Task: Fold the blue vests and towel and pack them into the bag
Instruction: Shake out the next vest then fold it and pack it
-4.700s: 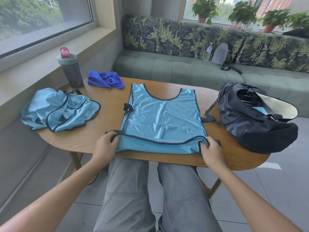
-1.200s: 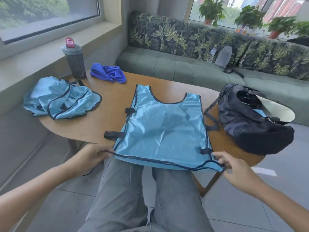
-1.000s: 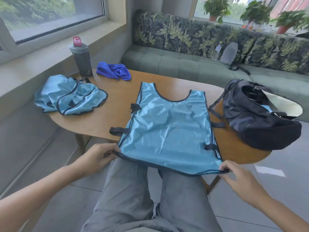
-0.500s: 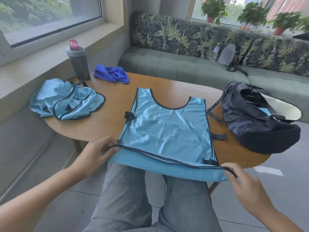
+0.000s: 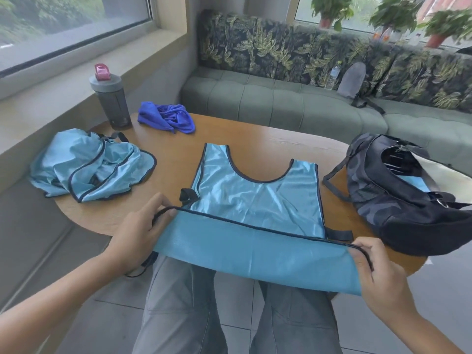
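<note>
Both hands, L & R, pinch vest hem corners, lifted over table edge.

Soft, even daylight, wide-angle view

Windows behind and left light the scene; shadows stay faint, edges bow, far corners slightly blurred.

One head camera, looking forward and down over your lap.

You see everything from a single wide-angle view worn on your head, tilted down across your knees to the table close in front, with your left hand and right hand nearest the lens. It faces the sofa and windows beyond; edges curve and blur, so far details are probably unreliable. No second view overlaps it.
</note>
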`<act>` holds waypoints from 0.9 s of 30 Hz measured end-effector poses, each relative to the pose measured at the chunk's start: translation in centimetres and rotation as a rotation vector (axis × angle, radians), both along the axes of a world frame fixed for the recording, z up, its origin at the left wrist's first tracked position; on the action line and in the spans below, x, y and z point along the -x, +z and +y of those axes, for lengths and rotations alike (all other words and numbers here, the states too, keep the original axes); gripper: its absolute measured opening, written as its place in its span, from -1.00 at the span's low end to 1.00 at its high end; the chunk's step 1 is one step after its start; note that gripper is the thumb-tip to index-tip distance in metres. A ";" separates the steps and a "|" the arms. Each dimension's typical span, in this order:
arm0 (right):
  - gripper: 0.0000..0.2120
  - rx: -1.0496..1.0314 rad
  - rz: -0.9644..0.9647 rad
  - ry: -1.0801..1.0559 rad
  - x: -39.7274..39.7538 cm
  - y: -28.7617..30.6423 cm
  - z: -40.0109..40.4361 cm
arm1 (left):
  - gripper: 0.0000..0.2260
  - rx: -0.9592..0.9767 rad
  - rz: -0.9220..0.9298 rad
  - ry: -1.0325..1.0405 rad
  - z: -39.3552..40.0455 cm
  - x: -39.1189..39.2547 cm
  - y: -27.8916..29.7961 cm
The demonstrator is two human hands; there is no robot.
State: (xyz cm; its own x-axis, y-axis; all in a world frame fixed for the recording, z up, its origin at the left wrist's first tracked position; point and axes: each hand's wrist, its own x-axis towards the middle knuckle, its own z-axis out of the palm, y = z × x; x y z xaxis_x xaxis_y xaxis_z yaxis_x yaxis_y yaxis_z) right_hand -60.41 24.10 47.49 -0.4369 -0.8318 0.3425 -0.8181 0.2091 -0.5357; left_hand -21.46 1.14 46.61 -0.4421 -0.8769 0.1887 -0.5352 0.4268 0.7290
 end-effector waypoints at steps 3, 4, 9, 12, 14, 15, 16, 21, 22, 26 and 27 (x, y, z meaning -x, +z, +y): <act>-0.82 0.047 -0.004 0.015 0.7 1.0 -3.0 | -0.84 0.015 0.039 0.041 -2.3 1.1 1.0; -0.89 0.050 0.004 0.010 1.0 1.2 -4.1 | -0.85 0.015 0.047 0.051 -3.2 1.5 1.2; -0.89 0.075 0.025 -0.004 3.6 2.9 -10.3 | -0.86 0.011 0.041 0.087 -9.1 4.8 2.2; -0.80 0.069 0.051 -0.038 5.9 3.5 -14.9 | -0.86 0.014 0.034 0.106 -13.8 7.6 2.0; -0.88 0.051 0.053 -0.066 7.4 3.4 -18.0 | -0.87 0.020 0.009 0.112 -17.1 9.6 1.6; -0.91 0.037 0.055 -0.085 8.3 3.1 -19.6 | -0.87 0.020 -0.010 0.117 -18.9 10.7 1.3; -0.92 0.017 0.059 -0.105 9.2 2.7 -21.2 | -0.87 0.017 -0.036 0.117 -20.5 11.7 1.0; -0.88 -0.193 0.117 -0.182 13.2 -2.0 -28.4 | -0.84 0.020 -0.136 0.069 -27.9 17.2 -2.8; -0.88 -0.244 0.129 -0.193 13.7 -3.2 -29.4 | -0.84 0.022 -0.187 0.066 -29.1 18.0 -4.0; -0.85 -0.383 0.165 -0.235 15.0 -7.8 -31.8 | -0.72 -0.031 -0.379 0.001 -32.3 18.9 -9.7; -0.85 -0.367 0.203 -0.233 15.2 -8.8 -32.0 | -0.68 0.027 -0.421 0.001 -32.7 19.0 -10.9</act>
State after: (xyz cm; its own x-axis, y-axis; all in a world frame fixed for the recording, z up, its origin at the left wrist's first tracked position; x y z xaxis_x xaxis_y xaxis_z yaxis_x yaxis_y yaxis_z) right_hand -75.58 -7.94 38.67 -0.5805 -0.8018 0.1421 -0.8076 0.5445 -0.2267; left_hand -40.46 -31.53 35.71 -0.4849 -0.8744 0.0149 -0.7842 0.4423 0.4352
